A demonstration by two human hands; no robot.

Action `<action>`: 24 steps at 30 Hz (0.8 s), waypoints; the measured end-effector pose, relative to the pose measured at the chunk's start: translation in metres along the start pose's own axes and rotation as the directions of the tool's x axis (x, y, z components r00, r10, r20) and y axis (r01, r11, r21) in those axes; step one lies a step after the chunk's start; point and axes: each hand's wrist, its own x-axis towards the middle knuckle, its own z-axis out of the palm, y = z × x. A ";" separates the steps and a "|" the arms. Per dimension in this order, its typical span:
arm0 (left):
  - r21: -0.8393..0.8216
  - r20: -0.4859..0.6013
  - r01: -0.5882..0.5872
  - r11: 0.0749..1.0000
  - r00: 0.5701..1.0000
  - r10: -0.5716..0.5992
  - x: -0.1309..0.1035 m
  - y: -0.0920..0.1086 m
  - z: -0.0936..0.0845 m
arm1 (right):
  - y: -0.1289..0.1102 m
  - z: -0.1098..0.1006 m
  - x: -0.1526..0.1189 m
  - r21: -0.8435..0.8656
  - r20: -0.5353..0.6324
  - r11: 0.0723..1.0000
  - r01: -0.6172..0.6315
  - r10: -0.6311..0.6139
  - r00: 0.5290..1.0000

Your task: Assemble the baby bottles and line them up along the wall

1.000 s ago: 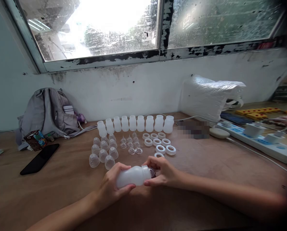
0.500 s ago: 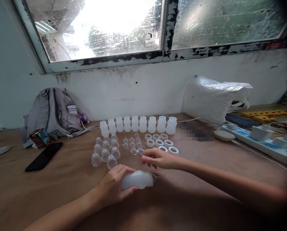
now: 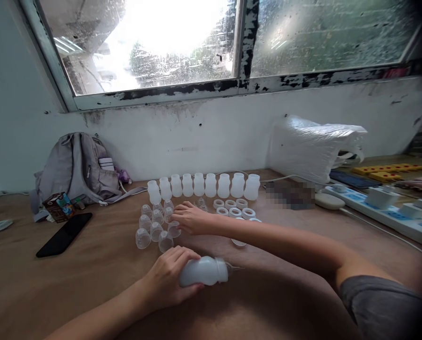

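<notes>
Nine white bottles (image 3: 204, 184) stand upright in a row near the wall at the far edge of the wooden table (image 3: 90, 278), and a tenth, the white bottle (image 3: 204, 271) in hand, lies on its side close to the near edge. The left hand (image 3: 168, 278) wraps its fingers around the base end of that bottle, with the neck pointing to the person's right. The right hand (image 3: 191, 218) reaches across to the cluster of clear caps (image 3: 154, 226) (small domes set mouth down) and rests at their right edge, fingers curled; whether they pinch a cap I cannot tell. White rings (image 3: 234, 208) lie just beside the right forearm, one partly hidden under it. A grey backpack (image 3: 76, 170) leans against the wall at far left, with a black phone (image 3: 64, 233) flat in front of it. A white plastic bag (image 3: 313, 144) and a power strip (image 3: 381, 208) sit at right.
</notes>
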 end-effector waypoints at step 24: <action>0.050 -0.286 -0.062 0.997 0.955 0.074 0.002 -0.020 0.008 | -0.042 -0.018 -0.149 0.887 -0.074 0.296 -0.355 0.848 0.524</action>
